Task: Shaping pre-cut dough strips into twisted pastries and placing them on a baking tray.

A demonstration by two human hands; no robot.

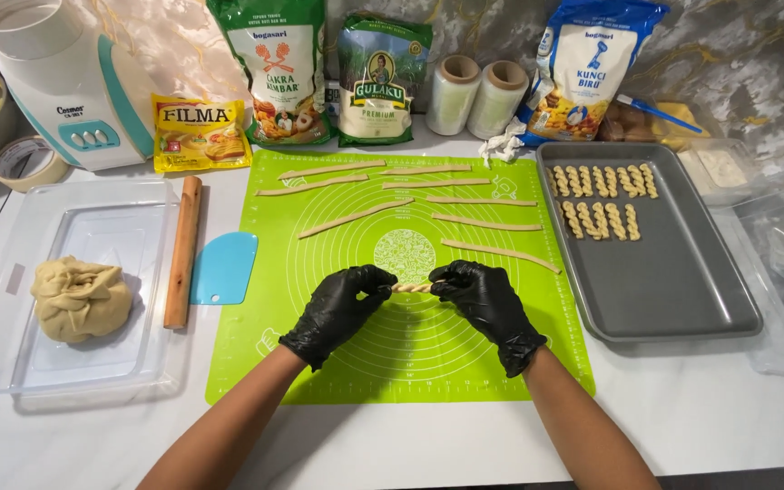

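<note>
Item: dough twist, in hand at centre frame, over the green silicone mat.

Held level just above the mat, long axis running left to right across the frame, one end toward each hand. Left hand and right hand, both in black gloves, are each closed with fingertips pinched on an end. Step judged: twisting a strip into a rope, near finished, as the spiral already shows along its length. Next move would likely call for a gentle carry without stretching to the grey baking tray at right, where finished twists sit in rows in its upper part. Flat dough strips wait on the mat's upper half.
</note>
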